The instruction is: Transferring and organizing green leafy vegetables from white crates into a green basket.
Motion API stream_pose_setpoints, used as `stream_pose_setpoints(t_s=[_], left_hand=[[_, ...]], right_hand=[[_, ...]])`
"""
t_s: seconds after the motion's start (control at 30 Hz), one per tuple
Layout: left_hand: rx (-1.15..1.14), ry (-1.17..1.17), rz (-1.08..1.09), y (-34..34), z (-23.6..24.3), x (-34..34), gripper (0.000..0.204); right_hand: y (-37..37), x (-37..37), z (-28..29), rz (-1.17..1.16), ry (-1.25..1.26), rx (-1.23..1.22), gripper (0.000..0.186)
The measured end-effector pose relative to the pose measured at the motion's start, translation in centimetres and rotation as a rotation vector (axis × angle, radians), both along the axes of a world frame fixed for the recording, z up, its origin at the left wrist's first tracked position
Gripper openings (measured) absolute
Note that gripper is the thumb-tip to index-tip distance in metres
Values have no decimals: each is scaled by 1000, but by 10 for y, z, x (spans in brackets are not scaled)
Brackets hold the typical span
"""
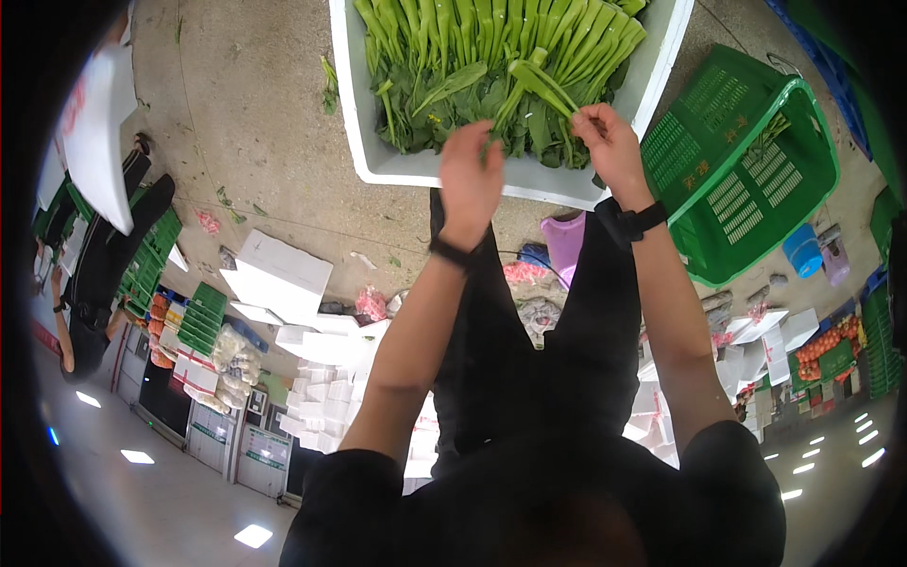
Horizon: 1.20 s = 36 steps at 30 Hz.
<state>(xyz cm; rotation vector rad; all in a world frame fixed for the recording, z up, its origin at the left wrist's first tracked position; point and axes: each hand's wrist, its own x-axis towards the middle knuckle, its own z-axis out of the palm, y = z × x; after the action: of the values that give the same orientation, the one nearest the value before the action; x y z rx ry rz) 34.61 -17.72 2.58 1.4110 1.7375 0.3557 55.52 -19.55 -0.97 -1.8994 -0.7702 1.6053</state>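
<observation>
A white foam box [351, 113] holds rows of choy sum [510, 28], light green stalks at the far side and dark leaves towards me. At its near right part, the fingertips of my right hand [612, 151] are closed on the end of a choy sum stalk [543, 85] that lies across the leaves. My left hand [470, 184] is over the near edge of the box, beside the leaves. Its fingers are bent and slightly blurred, with the thumb apart from them and leaf green showing between.
To the right, a green plastic crate [746, 170] stands tilted with some greens inside. A blue tub [801, 250] and a purple container [564, 241] are on the floor. White foam boxes [279, 274] stand behind me. Another person [94, 283] is at the left.
</observation>
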Motion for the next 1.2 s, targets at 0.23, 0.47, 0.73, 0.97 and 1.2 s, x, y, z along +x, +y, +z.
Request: stream_pose_setpoints(t_s=[0.23,0.47,0.73,0.97,1.2], left_hand=[[209,299,-338,1,-63,44,15],[223,355,-479,-4,-62,34,9],[272,276,-439,-8,-65,27,14],[231,294,-450,-8,-65,28,17],[-404,-462,226,-26,-3,82,11]], right_hand=[[12,7,-1,-99,-20,-55,21],[3,3,0,50,-172,83,36],[11,-5,-9,160,-329,41,37],[15,8,-10,30,103,-159,24],[25,25,-5,-155,404,-392,18]])
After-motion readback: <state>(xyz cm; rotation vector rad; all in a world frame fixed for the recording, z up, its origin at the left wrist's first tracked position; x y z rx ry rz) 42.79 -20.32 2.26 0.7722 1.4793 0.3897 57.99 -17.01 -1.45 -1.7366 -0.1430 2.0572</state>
